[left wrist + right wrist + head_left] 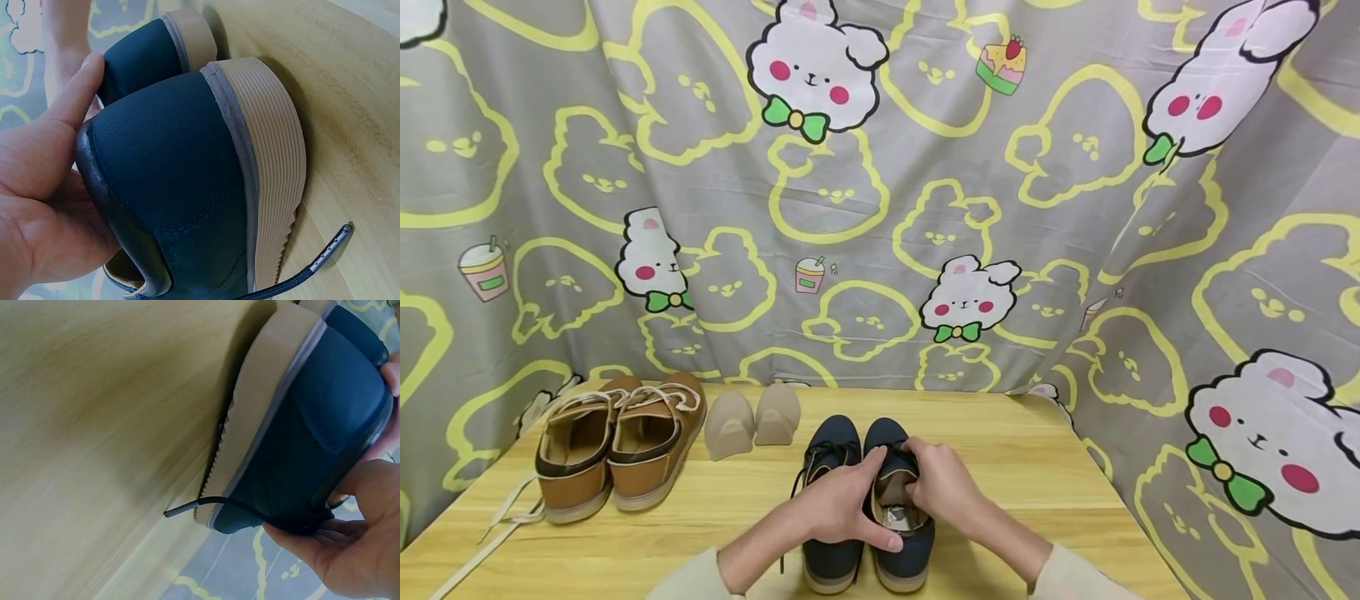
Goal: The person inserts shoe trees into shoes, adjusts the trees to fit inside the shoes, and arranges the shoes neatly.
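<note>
Two navy lace-up shoes stand side by side on the wooden table, heels toward me. On the right-hand navy shoe (906, 550), my left hand (846, 504) spreads across the opening, its thumb at the heel collar and its index finger by the tongue. My right hand (947, 487) grips the outer side of that shoe's opening near the laces; some fingertips are hidden. A pale label shows on the insole inside. The left-hand navy shoe (181, 150) sits under my left forearm, a dark lace (281, 287) hanging from it.
To the left stands a pair of brown shoes (647, 471) with loose cream laces (497, 542) trailing over the table (700, 517). Between the pairs sit two beige toe-shaped inserts (730, 425). A grey patterned curtain (865, 208) hangs behind and along the sides.
</note>
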Demonstrator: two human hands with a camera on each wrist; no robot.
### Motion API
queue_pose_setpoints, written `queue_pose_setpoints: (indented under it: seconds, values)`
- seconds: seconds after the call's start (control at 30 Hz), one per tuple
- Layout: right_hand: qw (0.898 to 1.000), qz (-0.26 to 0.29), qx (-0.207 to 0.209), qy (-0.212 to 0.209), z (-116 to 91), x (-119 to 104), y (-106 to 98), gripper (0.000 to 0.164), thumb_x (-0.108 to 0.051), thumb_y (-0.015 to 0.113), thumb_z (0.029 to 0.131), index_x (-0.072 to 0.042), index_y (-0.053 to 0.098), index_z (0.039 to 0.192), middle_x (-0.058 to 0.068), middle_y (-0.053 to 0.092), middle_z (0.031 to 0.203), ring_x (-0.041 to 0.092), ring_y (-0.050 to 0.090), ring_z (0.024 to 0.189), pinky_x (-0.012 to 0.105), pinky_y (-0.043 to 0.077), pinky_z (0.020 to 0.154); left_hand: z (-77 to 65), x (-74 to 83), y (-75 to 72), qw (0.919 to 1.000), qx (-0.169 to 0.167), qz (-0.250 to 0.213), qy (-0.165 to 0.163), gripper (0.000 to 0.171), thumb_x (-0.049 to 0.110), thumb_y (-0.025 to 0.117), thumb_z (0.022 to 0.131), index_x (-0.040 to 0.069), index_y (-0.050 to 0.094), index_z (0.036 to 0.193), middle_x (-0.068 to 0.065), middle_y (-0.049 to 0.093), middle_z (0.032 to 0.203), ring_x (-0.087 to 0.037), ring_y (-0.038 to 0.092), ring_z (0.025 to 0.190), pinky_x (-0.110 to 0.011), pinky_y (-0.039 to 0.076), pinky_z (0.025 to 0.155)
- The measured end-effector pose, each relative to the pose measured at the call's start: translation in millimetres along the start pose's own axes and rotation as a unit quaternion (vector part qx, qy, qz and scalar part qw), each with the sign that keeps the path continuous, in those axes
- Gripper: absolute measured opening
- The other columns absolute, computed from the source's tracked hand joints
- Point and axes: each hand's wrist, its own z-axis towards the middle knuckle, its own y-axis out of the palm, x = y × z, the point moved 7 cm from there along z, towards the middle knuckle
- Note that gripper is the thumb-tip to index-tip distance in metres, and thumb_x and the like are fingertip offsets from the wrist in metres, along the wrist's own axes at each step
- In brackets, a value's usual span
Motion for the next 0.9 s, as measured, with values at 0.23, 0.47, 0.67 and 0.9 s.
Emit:
queue_pose_setpoints:
  seconds: [0.23, 0.47, 0.67, 0.9]
  values:
    - [0.992, 0.096, -0.047, 0.063, 0.1, 11.6, 2.5, 0.063, -0.015, 0.088, 0.075, 0.001, 0.063, 0.13, 0.018, 0.073, 0.113, 0.027, 0.071, 0.092, 0.037, 0.058, 0.073, -0.8, -1.0, 0.8, 0.9999, -0.003, 0.001, -0.011, 0.119, 0.062, 0.081, 0.077, 0.006, 0.02, 0.162, -0.019, 0.06, 0.142, -0.025, 0.067, 0.117, -0.038, 0.056, 0.092]
    - [0.988, 0.119, -0.039, 0.088, 3.4, 20.1, 6.6, 0.076, -0.026, 0.09, 0.075, 0.002, 0.058, 0.138, 0.024, 0.065, 0.131, 0.042, 0.065, 0.115, 0.052, 0.056, 0.09, 0.3, -0.4, 0.5, 0.9999, -0.004, 0.004, -0.008, 0.118, 0.062, 0.08, 0.078, 0.006, 0.019, 0.162, -0.018, 0.056, 0.147, -0.026, 0.065, 0.121, -0.039, 0.056, 0.094]
    - [0.985, 0.125, -0.059, 0.099, 4.5, 26.7, 12.9, 0.074, -0.029, 0.089, 0.076, 0.003, 0.059, 0.136, 0.023, 0.066, 0.129, 0.039, 0.066, 0.113, 0.05, 0.057, 0.088, 0.3, 0.6, 0.1, 1.0, -0.003, 0.006, -0.007, 0.118, 0.062, 0.08, 0.078, 0.006, 0.02, 0.162, -0.019, 0.056, 0.147, -0.026, 0.066, 0.12, -0.039, 0.056, 0.093]
    - [0.983, 0.124, -0.08, 0.108, 6.5, 26.2, 16.2, 0.065, -0.033, 0.085, 0.076, -0.002, 0.065, 0.131, 0.016, 0.071, 0.119, 0.021, 0.068, 0.092, 0.037, 0.057, 0.075, -0.5, 1.5, 0.1, 1.0, -0.002, 0.004, -0.003, 0.118, 0.062, 0.08, 0.078, 0.004, 0.02, 0.162, -0.02, 0.052, 0.15, -0.026, 0.065, 0.121, -0.039, 0.055, 0.095]
